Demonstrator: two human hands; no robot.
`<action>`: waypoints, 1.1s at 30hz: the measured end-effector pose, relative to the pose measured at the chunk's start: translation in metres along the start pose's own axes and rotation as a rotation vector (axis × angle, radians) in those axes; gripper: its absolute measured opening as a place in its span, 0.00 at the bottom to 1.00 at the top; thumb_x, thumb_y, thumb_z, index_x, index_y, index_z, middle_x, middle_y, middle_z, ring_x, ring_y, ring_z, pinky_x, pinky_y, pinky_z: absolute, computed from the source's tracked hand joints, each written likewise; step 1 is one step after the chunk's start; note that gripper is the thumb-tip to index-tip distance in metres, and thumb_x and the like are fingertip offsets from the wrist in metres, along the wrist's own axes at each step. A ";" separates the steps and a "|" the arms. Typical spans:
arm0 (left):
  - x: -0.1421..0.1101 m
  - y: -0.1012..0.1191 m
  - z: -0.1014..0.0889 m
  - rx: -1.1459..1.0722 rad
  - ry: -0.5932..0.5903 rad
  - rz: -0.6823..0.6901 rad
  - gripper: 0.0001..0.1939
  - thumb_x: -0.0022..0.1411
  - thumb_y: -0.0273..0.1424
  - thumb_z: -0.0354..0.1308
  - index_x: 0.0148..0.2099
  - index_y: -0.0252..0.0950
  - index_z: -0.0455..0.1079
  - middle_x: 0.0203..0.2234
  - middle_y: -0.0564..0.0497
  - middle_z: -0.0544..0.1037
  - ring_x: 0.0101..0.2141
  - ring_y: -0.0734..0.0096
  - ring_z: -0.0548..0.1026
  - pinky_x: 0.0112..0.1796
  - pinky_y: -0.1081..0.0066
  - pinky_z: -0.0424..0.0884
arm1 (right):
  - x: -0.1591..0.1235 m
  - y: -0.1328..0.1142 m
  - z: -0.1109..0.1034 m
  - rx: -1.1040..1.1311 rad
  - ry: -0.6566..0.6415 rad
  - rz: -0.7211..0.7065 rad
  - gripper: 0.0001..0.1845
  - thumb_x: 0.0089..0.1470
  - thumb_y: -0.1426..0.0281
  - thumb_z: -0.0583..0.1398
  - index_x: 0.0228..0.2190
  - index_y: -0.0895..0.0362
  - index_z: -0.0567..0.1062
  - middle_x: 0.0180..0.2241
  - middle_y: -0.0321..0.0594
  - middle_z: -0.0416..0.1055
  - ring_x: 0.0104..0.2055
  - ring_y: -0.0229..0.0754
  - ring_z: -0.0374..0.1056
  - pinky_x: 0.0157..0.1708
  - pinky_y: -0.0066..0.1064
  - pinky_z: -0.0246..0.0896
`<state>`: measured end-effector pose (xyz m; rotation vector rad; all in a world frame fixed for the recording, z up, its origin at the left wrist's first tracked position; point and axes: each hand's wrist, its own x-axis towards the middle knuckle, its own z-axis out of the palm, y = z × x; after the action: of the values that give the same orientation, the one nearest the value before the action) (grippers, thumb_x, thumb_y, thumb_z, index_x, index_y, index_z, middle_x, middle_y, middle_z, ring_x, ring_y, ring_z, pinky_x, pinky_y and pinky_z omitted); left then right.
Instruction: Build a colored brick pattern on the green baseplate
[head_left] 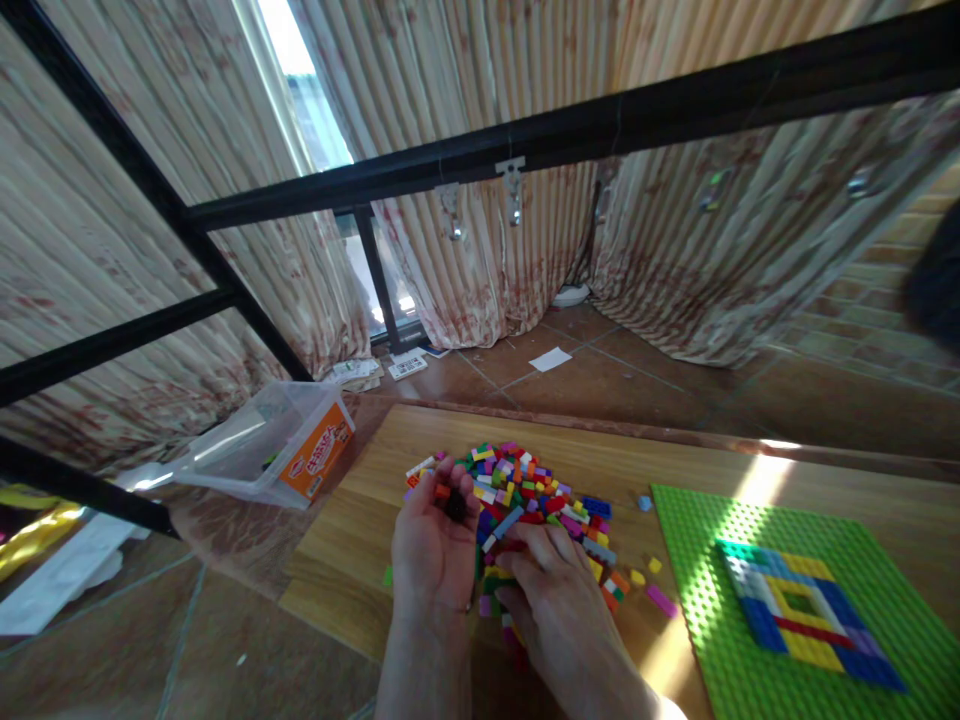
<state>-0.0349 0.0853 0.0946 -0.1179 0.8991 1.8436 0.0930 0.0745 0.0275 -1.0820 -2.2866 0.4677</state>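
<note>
My left hand (435,535) is turned palm up with its fingers curled in a cup. A black toy brick (455,504) lies by its fingertips, with an orange-red toy brick (442,491) beside it. My right hand (551,590) reaches palm down into the pile of coloured toy bricks (517,485). Its fingers are bent and touch the bricks, with a gap between thumb and index finger; the other fingertips are partly hidden. The pile spreads in front of and between both hands on the wooden table (360,520).
A green baseplate (697,570) at the right carries a flat square pattern of bricks (810,620). Loose bricks, including a pink brick (662,601), lie between pile and baseplate. A clear plastic box (255,450) with an orange label stands left of the table. Black metal bars (525,145) cross beyond.
</note>
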 end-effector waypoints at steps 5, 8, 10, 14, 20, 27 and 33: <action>-0.001 0.000 0.001 0.041 -0.006 -0.005 0.08 0.62 0.21 0.49 0.38 0.29 0.69 0.26 0.51 0.71 0.23 0.80 0.70 0.21 0.81 0.68 | 0.001 0.003 -0.006 0.136 0.011 0.074 0.12 0.44 0.83 0.61 0.29 0.54 0.73 0.35 0.37 0.72 0.40 0.46 0.64 0.39 0.39 0.60; -0.001 -0.002 0.003 0.100 -0.007 -0.015 0.07 0.61 0.21 0.51 0.38 0.29 0.70 0.24 0.52 0.70 0.21 0.81 0.68 0.20 0.82 0.66 | 0.000 0.007 -0.009 0.193 0.022 0.084 0.10 0.47 0.82 0.59 0.23 0.54 0.71 0.28 0.35 0.71 0.34 0.44 0.64 0.36 0.37 0.59; -0.001 -0.003 0.003 0.141 0.008 -0.020 0.06 0.60 0.22 0.51 0.38 0.29 0.70 0.23 0.52 0.70 0.20 0.81 0.67 0.20 0.82 0.65 | -0.001 0.010 -0.012 0.233 0.038 0.094 0.10 0.48 0.81 0.59 0.23 0.54 0.71 0.28 0.35 0.71 0.34 0.43 0.65 0.37 0.37 0.60; -0.002 -0.008 0.003 0.269 0.003 -0.011 0.05 0.58 0.24 0.53 0.35 0.29 0.70 0.21 0.54 0.68 0.18 0.83 0.64 0.18 0.83 0.62 | -0.001 0.018 -0.024 0.399 0.143 0.185 0.06 0.51 0.75 0.59 0.30 0.53 0.74 0.33 0.37 0.73 0.37 0.43 0.68 0.37 0.34 0.64; -0.007 -0.034 0.003 0.626 -0.167 -0.012 0.13 0.50 0.37 0.63 0.31 0.32 0.71 0.16 0.59 0.64 0.15 0.86 0.57 0.16 0.83 0.52 | 0.003 0.033 -0.033 0.964 0.400 0.473 0.12 0.45 0.63 0.66 0.32 0.55 0.76 0.28 0.38 0.75 0.29 0.41 0.71 0.30 0.31 0.69; -0.015 -0.062 0.011 0.896 -0.417 -0.080 0.17 0.49 0.44 0.64 0.31 0.33 0.71 0.12 0.61 0.58 0.15 0.83 0.52 0.17 0.79 0.49 | 0.005 0.039 -0.036 1.311 0.479 0.603 0.16 0.37 0.64 0.71 0.30 0.57 0.78 0.29 0.40 0.78 0.30 0.40 0.72 0.30 0.30 0.71; -0.016 -0.065 0.010 1.001 -0.441 -0.012 0.16 0.54 0.42 0.59 0.33 0.32 0.73 0.11 0.61 0.57 0.14 0.82 0.51 0.17 0.77 0.48 | 0.006 0.040 -0.045 1.281 0.356 0.646 0.18 0.33 0.61 0.72 0.28 0.58 0.79 0.22 0.38 0.76 0.21 0.36 0.69 0.20 0.26 0.67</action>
<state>0.0302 0.0915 0.0754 0.8605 1.3662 1.1492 0.1415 0.1065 0.0439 -0.9881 -0.8698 1.5378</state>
